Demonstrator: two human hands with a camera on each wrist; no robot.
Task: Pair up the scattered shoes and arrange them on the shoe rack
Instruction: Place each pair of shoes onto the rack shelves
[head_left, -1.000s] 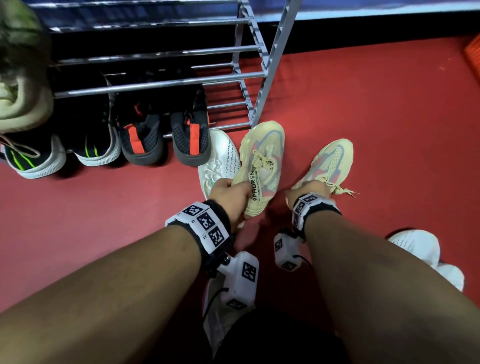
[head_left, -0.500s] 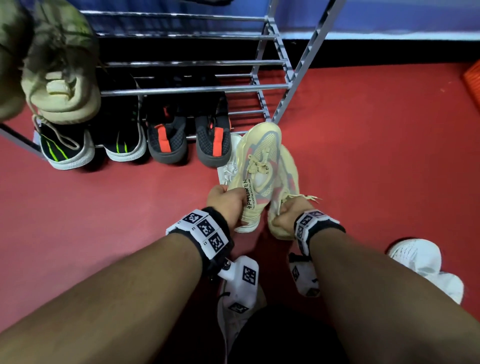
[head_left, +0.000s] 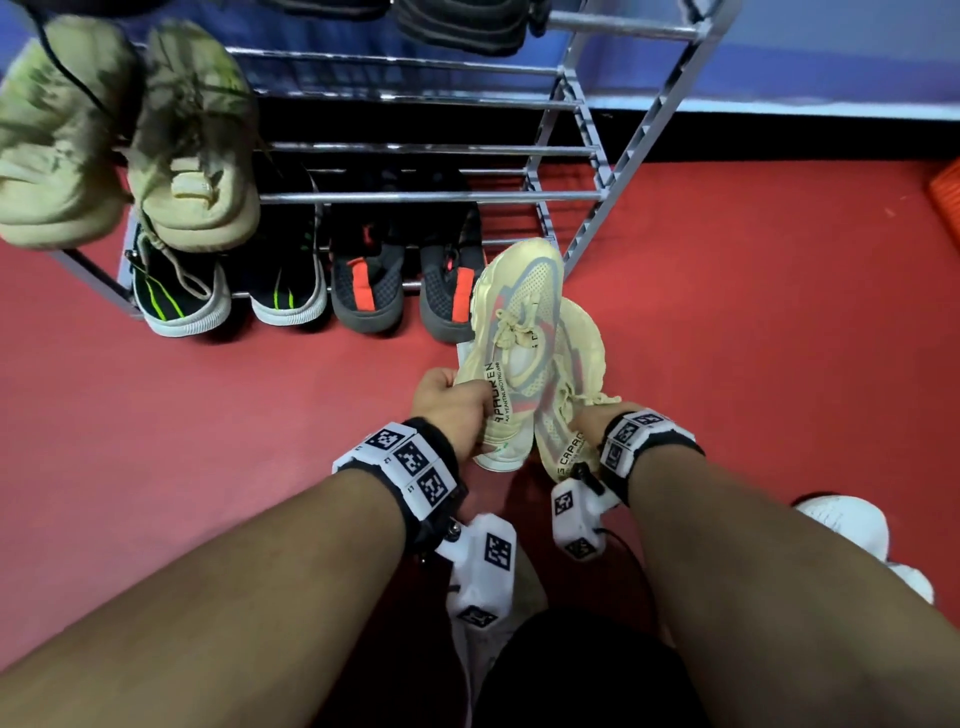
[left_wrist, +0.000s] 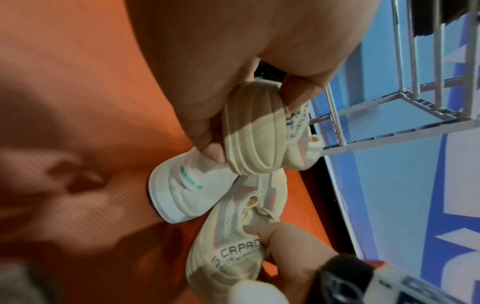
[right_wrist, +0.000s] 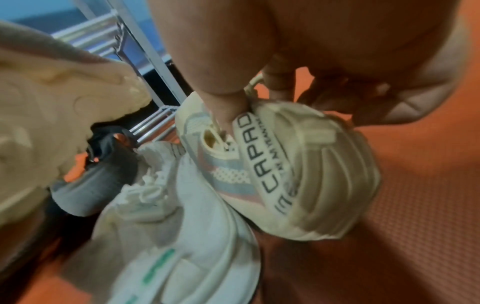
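Note:
My left hand (head_left: 448, 405) grips the heel of a cream mesh sneaker (head_left: 519, 322), toe pointing at the rack. My right hand (head_left: 592, 423) grips the heel collar of its matching cream sneaker (head_left: 582, 353), thumb inside the opening (right_wrist: 221, 107). Both sneakers are off the floor, side by side and touching. A white sneaker (left_wrist: 189, 191) lies on the red floor under them. The metal shoe rack (head_left: 571, 150) stands just beyond; the right part of its middle shelf is bare.
An olive pair (head_left: 192, 156) sits on an upper shelf at left. On the bottom shelf are a black pair with green stripes (head_left: 288, 296) and a dark grey pair with orange tabs (head_left: 366, 291). Another white sneaker (head_left: 841, 519) lies on the floor at right.
The right hand lifted its cream sneaker and brought it left against the one in the left hand. Both sneakers rose off the floor, and the view tilted up toward the rack.

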